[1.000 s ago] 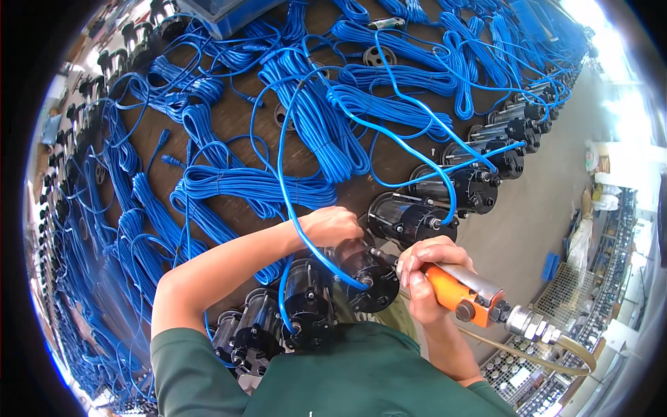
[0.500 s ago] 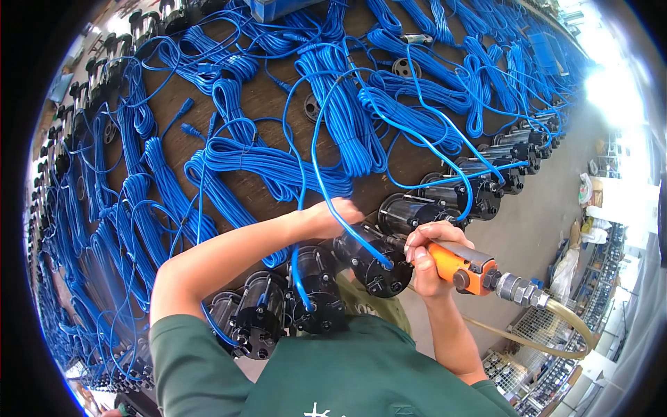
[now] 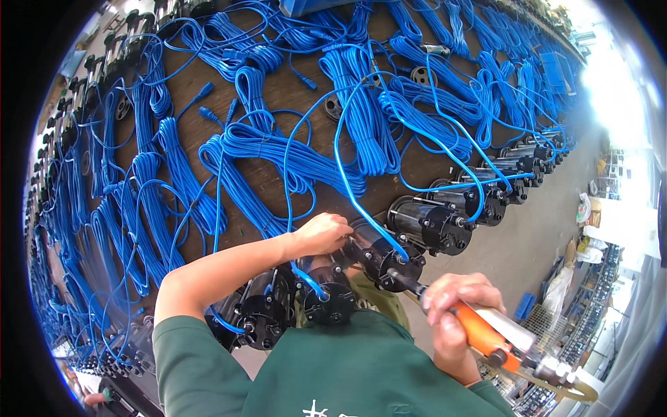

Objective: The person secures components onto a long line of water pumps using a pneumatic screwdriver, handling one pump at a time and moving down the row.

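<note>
My right hand (image 3: pixel 462 306) grips an orange air screwdriver (image 3: pixel 484 333) with a dark shaft. Its tip points at the black end cap (image 3: pixel 392 272) of a dark cylinder (image 3: pixel 375 243) with a blue cable coming out of it; I cannot tell whether it touches. At the far end of that same cylinder, my left hand (image 3: pixel 323 233) has its fingers curled together, and what they may hold is hidden. On the left, close to my body, lies another such cylinder (image 3: pixel 330 302), and a clear-walled one (image 3: pixel 432 224) sits to the right.
Bundles of blue cable (image 3: pixel 358 118) cover the brown tabletop (image 3: pixel 208 271). More cylinders (image 3: pixel 511 174) line the table's edge on both sides. A pale air hose (image 3: pixel 580 396) trails from the screwdriver. Racks of parts (image 3: pixel 590 292) stand at the right.
My right hand has drawn the screwdriver toward me and to the right, tilting it so its shaft now shows. The left hand stays by the cylinder's far end. The whole view has shifted slightly.
</note>
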